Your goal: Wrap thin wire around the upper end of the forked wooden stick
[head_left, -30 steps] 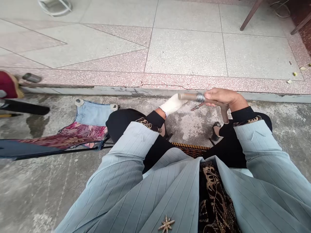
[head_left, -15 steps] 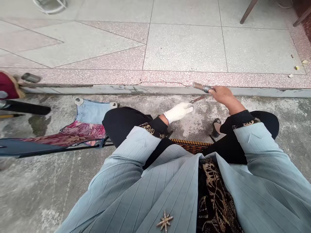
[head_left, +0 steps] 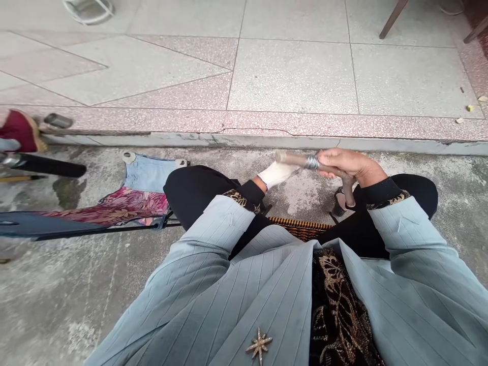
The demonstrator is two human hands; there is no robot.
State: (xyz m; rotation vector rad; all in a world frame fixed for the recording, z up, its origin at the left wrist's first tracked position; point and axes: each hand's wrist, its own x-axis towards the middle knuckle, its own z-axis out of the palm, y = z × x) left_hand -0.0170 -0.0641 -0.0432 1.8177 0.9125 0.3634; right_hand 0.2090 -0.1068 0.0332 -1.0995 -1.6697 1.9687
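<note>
Nearest: we note a star brooch (head_left: 259,346) on the blue jacket (head_left: 213,305), its lower part cut off by the view, then a woven seat (head_left: 299,231) mostly hidden below us. Over the concrete floor (head_left: 301,195), short of the step's front edge, our bare right hand (head_left: 345,161) is closed around a forked stick (head_left: 292,158), beside its wire coil (head_left: 311,162).

Change over the last half second: the stick has come down from the step edge, and our gloved left hand (head_left: 278,174), then apart from it, is now behind its free end. We judge this brings both hands back to the wired part. The gloved fingers are hidden; we cannot tell their grip, or whether they touch the stick. The thin reddish item seen then is out of sight.

Farther: a metal cup (head_left: 58,120) by the step's front edge; a red shoe (head_left: 21,131), cut off at left.
</note>
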